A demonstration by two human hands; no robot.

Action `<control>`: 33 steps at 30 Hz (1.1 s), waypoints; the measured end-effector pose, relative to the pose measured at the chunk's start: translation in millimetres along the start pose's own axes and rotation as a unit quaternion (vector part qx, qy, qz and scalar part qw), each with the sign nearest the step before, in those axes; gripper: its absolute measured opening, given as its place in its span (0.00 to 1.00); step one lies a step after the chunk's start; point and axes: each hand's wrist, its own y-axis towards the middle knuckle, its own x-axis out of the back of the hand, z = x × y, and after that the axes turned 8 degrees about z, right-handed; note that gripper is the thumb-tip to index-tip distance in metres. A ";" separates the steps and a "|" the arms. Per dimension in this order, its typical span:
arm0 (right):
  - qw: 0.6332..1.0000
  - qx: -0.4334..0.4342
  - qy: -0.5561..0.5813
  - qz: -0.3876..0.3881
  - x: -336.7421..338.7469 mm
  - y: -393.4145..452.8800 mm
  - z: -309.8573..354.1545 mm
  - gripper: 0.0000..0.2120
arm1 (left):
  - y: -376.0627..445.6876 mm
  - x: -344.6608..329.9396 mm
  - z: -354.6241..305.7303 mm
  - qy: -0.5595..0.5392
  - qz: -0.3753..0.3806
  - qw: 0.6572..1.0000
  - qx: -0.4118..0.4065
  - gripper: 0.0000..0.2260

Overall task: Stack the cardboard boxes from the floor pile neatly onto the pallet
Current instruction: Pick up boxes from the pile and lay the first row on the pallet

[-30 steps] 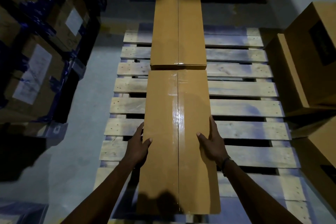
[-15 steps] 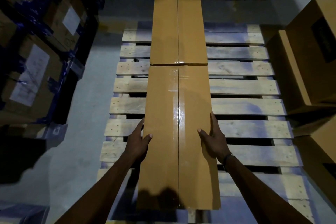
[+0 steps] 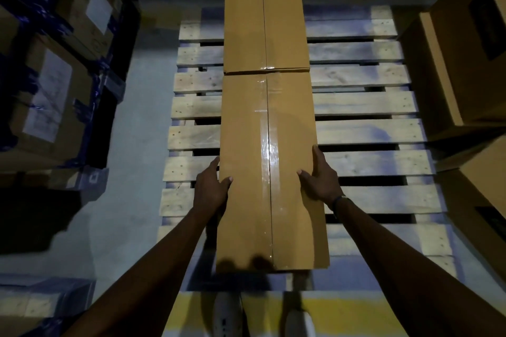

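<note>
The near box [image 3: 269, 172] lies on the wooden pallet [image 3: 364, 131] with its long axis running straight away from the person, in line with the far box [image 3: 264, 13]. The two short ends meet at a seam near the pallet's middle; they appear to touch, with the near box offset very slightly to the right.

The left hand [image 3: 210, 189] presses flat against the left long side of the near box, thumb lying over the top edge. The right hand [image 3: 319, 180] mirrors it on the right long side, thumb on the top face. On both hands the fingers are extended rather than curled, clamping the box between the palms. Both hands sit at roughly the same station along the box, at mid-length, so neither is nearer.

Judgement: the placing step is close to complete. Any remaining correction is a small sideways nudge to align the long edges, followed by release. More cardboard boxes [image 3: 471, 63] stand to the right of the pallet.
</note>
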 end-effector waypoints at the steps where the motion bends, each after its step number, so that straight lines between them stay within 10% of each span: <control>1: 1.000 -0.006 -0.011 0.008 1.0 -5.9 1.3 0.40 | -5.1 0.9 -4.8 0.010 0.004 1.000 -0.004 0.23; 33: 0.973 0.108 0.174 -0.110 247.3 -472.6 281.2 0.23 | -396.1 190.2 -387.3 -0.087 -0.063 0.986 -0.125 0.18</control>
